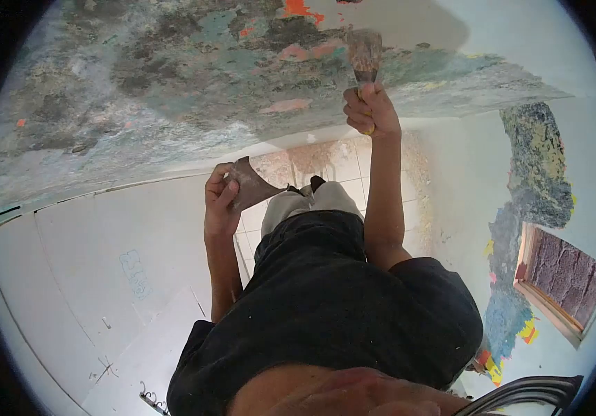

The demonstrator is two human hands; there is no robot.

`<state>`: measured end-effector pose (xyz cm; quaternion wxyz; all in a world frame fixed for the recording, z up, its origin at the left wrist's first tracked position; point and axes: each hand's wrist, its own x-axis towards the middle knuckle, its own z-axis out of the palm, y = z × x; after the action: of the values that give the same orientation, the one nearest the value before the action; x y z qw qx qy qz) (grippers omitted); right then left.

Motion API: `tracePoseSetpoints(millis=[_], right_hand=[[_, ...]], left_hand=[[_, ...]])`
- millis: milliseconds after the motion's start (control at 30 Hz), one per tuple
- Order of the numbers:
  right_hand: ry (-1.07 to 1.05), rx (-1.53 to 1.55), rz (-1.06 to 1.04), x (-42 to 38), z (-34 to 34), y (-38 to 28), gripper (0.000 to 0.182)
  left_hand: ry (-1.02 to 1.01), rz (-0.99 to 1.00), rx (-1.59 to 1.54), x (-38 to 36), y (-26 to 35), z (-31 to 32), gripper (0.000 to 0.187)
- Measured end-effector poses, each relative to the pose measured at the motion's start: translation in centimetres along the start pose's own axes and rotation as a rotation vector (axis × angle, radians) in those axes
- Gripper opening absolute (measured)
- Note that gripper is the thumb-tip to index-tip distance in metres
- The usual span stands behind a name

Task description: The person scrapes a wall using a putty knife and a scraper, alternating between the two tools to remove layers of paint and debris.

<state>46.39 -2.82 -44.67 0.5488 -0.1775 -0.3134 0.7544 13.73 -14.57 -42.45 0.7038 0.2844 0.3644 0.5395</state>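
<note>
My right hand [373,111] is closed round the yellow handle of a scraper [365,59], whose wide, stained blade points up against the wall. Patches of grey, green and orange old paint mark this wall [194,76]. Lower and to the left, my left hand [223,201] grips a dark brown, curved sheet [253,184] by its left edge, between thumb and fingers. Whitish dust shows on the sheet near the thumb.
A white door-like panel [90,277] with a hook rack [152,400] stands at the left. Tiled floor [343,163] with brownish debris lies below me. At the right, a wall with peeled patches [537,163] holds a small framed opening [565,277].
</note>
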Motion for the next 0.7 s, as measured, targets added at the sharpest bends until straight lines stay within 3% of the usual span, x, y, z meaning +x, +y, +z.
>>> tracePoseSetpoints(millis=[167,500,700], right_hand=[[-0.091,0.066,-0.035,0.8,-0.9,-0.1,0.028],[-0.002,0.034,0.025,0.2,-0.2,-0.5,0.036],[-0.043,-0.078,-0.005,1.1,-1.1,-1.6,0.03]], left_hand=[[0.036,0.011,-0.002,0.1,-0.7,-1.6,0.031],[0.054,0.056,0.037,0.1,0.4,0.4,0.026],[-0.034,0.021,0.012,0.0,0.0,-0.5,0.03]])
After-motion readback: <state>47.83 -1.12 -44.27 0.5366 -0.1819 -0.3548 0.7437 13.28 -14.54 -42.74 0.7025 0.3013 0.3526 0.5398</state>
